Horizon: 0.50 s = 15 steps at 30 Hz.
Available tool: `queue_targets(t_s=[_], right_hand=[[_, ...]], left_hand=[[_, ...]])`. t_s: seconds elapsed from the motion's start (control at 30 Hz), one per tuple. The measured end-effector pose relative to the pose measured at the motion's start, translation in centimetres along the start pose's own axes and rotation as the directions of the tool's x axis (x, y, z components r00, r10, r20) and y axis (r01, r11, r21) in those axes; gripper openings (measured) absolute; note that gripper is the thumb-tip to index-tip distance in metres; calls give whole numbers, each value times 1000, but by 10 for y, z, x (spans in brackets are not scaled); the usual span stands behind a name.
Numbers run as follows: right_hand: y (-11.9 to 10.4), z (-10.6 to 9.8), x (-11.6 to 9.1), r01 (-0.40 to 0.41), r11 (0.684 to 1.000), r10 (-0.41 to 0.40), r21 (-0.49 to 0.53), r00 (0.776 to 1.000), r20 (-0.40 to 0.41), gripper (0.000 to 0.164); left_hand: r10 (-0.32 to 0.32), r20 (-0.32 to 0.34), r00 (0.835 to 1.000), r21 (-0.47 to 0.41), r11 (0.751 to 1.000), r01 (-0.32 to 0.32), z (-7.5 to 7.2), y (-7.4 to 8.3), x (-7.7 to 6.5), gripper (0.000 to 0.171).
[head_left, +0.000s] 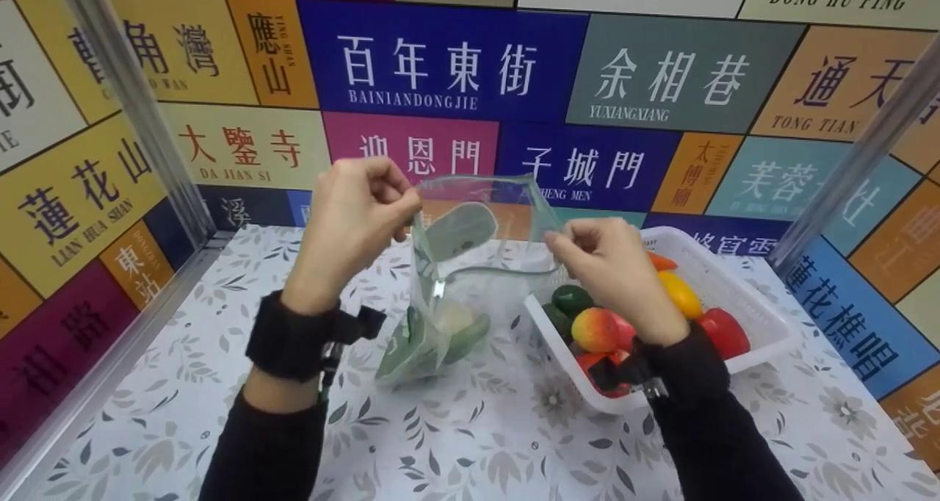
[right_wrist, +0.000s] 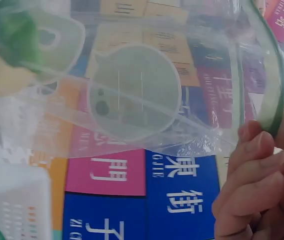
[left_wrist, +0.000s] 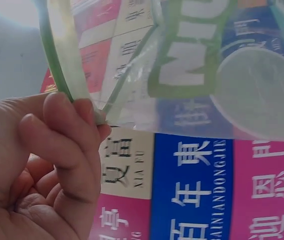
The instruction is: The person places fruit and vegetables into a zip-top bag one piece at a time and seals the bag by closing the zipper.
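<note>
A clear zip bag (head_left: 477,266) with green print hangs between both hands above the table, its mouth spread wide. My left hand (head_left: 363,203) pinches one top corner of it; in the left wrist view thumb and fingers of the left hand (left_wrist: 62,155) grip the green-edged strip. My right hand (head_left: 606,262) pinches the opposite corner, and the right wrist view shows the right hand (right_wrist: 261,185) curled on that edge. At the bag's bottom lie something green (right_wrist: 14,32) and a pale yellowish thing (right_wrist: 4,72), blurred through the film.
Right of the bag stands a white plastic basket (head_left: 771,332) with a red bell pepper (head_left: 723,332), a yellow fruit (head_left: 679,294), a peach-like fruit (head_left: 593,330) and dark green produce (head_left: 571,300). A leaf-patterned cloth (head_left: 470,449) covers the table, with a lettered wall (head_left: 440,60) behind.
</note>
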State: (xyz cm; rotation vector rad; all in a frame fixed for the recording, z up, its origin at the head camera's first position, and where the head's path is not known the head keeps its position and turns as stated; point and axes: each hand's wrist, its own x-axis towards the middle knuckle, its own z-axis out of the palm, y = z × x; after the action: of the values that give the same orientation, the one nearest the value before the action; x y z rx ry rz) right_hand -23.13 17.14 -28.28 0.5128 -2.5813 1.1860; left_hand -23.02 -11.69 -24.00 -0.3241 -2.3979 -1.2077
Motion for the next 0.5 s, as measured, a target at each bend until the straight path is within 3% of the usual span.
queue_targets(t_s=[0.2, 0.4, 0.5], right_hand=[[-29, -21, 4, 88, 995, -82, 45, 987, -135, 40], [-38, -23, 4, 95, 992, -83, 86, 988, -134, 40], [-36, -16, 8, 90, 989, -75, 119, 989, -131, 38]], left_hand=[[41, -110, 993, 67, 997, -34, -27, 21, 3, 9], [56, -117, 992, 87, 995, -46, -32, 24, 6, 10], [48, -162, 986, 138, 990, -25, -35, 22, 12, 11]])
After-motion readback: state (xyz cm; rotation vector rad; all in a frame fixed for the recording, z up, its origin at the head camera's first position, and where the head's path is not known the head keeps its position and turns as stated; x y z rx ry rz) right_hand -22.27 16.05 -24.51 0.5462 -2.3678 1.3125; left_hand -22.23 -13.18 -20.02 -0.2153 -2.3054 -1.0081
